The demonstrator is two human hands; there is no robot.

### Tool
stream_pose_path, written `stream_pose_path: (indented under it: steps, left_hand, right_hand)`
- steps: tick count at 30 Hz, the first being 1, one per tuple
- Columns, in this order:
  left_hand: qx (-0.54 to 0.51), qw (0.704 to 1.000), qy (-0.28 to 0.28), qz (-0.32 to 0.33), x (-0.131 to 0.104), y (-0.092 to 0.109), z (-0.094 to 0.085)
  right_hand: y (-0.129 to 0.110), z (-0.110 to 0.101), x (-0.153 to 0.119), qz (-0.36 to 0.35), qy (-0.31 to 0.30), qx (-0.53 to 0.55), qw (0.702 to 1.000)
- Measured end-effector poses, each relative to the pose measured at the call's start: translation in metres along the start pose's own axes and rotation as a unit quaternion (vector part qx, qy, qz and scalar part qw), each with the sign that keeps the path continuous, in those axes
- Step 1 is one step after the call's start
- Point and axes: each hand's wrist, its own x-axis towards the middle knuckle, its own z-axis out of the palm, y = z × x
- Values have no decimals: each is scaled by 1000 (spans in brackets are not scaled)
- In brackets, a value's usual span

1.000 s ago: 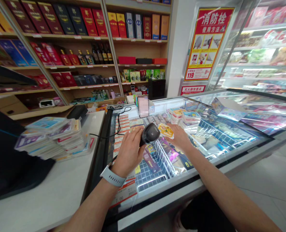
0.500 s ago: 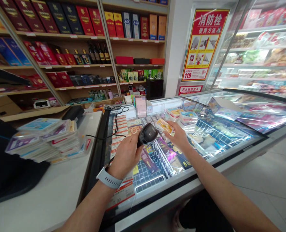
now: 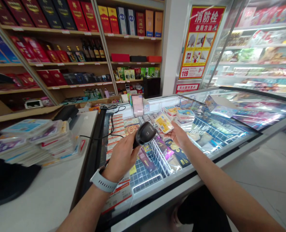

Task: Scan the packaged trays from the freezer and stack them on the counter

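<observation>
Head view: scanner [image 3: 145, 133] left [image 3: 122, 156], packet [image 3: 164, 123] right [image 3: 180, 137].

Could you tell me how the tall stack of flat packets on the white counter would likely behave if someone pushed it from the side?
The stack of packets already leans and fans out unevenly, so it would probably slide apart rather than move whole. The wrappers look glossy, so likely slippery. Each packet looks thin and probably light.

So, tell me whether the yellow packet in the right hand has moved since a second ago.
Yes. The yellow packet in the right hand has risen from the black scanner towards the stacked packets in the freezer.
</observation>
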Motion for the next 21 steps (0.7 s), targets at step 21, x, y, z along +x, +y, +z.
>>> stream_pose_path:
  steps: [21]
  left_hand:
    - [-4,999,-21,35,0,9,1]
  right_hand:
    - [-4,3,-5,3,-63,27,998]
